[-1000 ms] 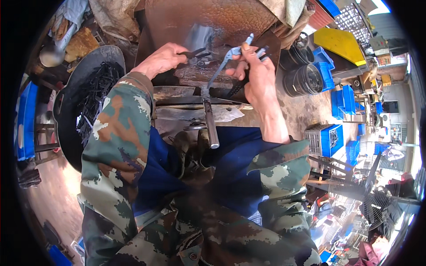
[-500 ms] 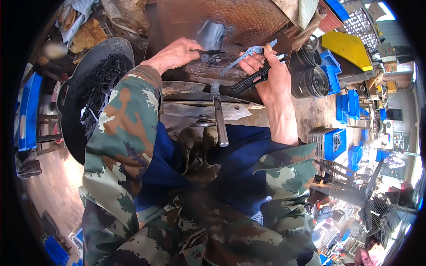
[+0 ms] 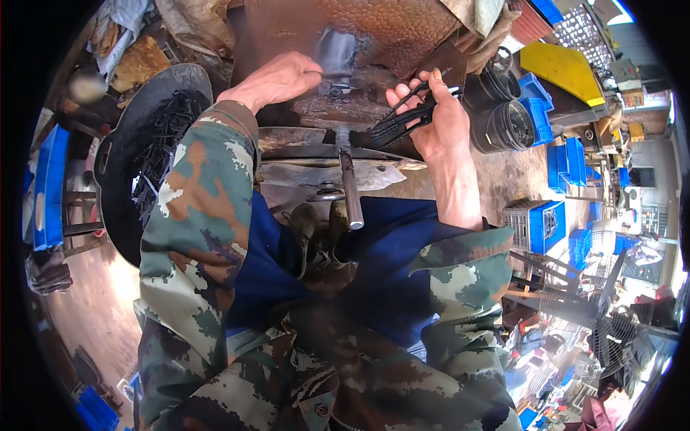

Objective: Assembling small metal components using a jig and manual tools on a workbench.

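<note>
My left hand [image 3: 282, 80] is closed in a pinch at the worktop. A thin dark metal piece [image 3: 336, 75] sticks out from its fingertips, just below a blurred, pale grey patch that looks like a spinning wheel [image 3: 336, 52]. My right hand [image 3: 440, 118] has its fingers curled round a bundle of thin black metal pieces [image 3: 399, 128], which fan out toward the left. The exact kind of these pieces does not show. Below the wheel, a round metal rod [image 3: 351, 190] juts toward me from the bench edge.
A wide black pan [image 3: 115, 154] full of dark metal strips [image 3: 162, 147] stands to my left. Black buckets [image 3: 512, 126] and blue bins [image 3: 568, 165] sit on the right. A brown crusted sheet [image 3: 402, 32] covers the back of the bench. A fan [image 3: 600, 309] stands lower right.
My left hand has risen slightly, bringing the dark piece closer to the blurred wheel. The blue-grey notched strip seen in my right hand earlier no longer shows; dark pieces lie in its fingers.
</note>
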`<state>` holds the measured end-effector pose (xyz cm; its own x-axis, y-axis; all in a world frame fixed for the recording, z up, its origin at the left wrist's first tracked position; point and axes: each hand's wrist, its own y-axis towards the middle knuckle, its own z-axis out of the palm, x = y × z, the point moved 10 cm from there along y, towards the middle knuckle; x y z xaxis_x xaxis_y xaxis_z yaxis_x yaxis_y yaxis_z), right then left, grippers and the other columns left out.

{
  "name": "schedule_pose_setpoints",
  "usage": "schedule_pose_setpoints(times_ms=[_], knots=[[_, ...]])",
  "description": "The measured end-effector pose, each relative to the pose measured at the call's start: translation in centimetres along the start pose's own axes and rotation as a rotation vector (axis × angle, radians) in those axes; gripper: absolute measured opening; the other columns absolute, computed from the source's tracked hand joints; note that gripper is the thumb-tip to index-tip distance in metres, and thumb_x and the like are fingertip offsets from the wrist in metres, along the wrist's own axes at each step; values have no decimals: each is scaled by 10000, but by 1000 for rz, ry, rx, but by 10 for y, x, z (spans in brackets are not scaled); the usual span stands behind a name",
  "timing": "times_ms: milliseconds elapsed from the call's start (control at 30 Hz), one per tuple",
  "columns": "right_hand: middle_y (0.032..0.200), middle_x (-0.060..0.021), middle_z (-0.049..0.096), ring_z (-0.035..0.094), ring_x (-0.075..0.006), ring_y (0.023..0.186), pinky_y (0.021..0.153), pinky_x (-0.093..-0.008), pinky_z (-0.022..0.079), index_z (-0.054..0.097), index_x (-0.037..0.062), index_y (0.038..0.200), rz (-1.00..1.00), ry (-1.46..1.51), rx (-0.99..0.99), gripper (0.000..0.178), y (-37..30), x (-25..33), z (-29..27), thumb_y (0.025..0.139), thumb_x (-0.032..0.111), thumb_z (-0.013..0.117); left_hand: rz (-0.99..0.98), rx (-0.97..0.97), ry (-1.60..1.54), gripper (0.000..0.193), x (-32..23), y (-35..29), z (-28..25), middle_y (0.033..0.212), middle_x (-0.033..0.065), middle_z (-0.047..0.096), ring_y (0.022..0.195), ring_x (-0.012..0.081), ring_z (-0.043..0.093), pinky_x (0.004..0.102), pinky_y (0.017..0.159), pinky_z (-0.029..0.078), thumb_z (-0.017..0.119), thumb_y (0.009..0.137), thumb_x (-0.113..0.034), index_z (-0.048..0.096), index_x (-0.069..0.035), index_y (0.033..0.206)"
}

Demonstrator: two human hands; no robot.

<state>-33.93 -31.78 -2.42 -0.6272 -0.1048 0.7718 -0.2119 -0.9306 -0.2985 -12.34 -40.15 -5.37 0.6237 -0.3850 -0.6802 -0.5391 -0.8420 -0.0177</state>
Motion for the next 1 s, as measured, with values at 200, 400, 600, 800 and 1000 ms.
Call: schedule_pose_setpoints(times_ms=[200, 400, 600, 800, 1000], knots=[[771, -38, 540, 452, -134, 556, 573, -321, 452, 564, 40, 966, -16, -64, 112, 195, -4, 5, 2, 957, 217, 645, -202, -110, -212, 315, 26, -9, -17, 938, 62, 664, 763, 148, 600, 311, 696, 450, 517, 926, -277, 670, -21, 1025], [643, -16, 537, 397, -83, 412, 370, -267, 339, 594, 55, 878, -182, -448, 89, 174, -24, 12, 7, 901, 175, 719, -220, -134, -88, 348, 35, -14, -26, 899, 64, 637, 798, 151, 618, 305, 681, 476, 506, 923, -302, 653, -4, 1026], [930, -75, 717, 663, -106, 840, 784, -243, 513, 678, 7, 1038, -227, -967, 352, 168, -56, -29, 12, 884, 32, 616, -209, -225, -239, 342, 39, -20, -26, 878, 56, 625, 774, 151, 606, 313, 686, 479, 495, 933, -302, 635, -5, 1027], [1277, -127, 614, 591, -330, 1170, 977, -370, 492, 622, 71, 1177, -660, -1418, 843, 483, -117, -65, 42, 715, -71, 629, -217, -238, -60, 306, 43, -28, -35, 923, 158, 677, 863, 300, 662, 433, 798, 493, 485, 895, -279, 667, -45, 972], [1290, -149, 609, 606, -296, 1178, 1038, -358, 445, 610, 21, 1168, -625, -1417, 902, 442, -115, -76, 54, 742, -92, 648, 66, -667, 393, 371, 52, -32, -36, 1110, 68, 682, 1072, 298, 630, 409, 924, 528, 421, 967, -384, 688, -129, 997]])
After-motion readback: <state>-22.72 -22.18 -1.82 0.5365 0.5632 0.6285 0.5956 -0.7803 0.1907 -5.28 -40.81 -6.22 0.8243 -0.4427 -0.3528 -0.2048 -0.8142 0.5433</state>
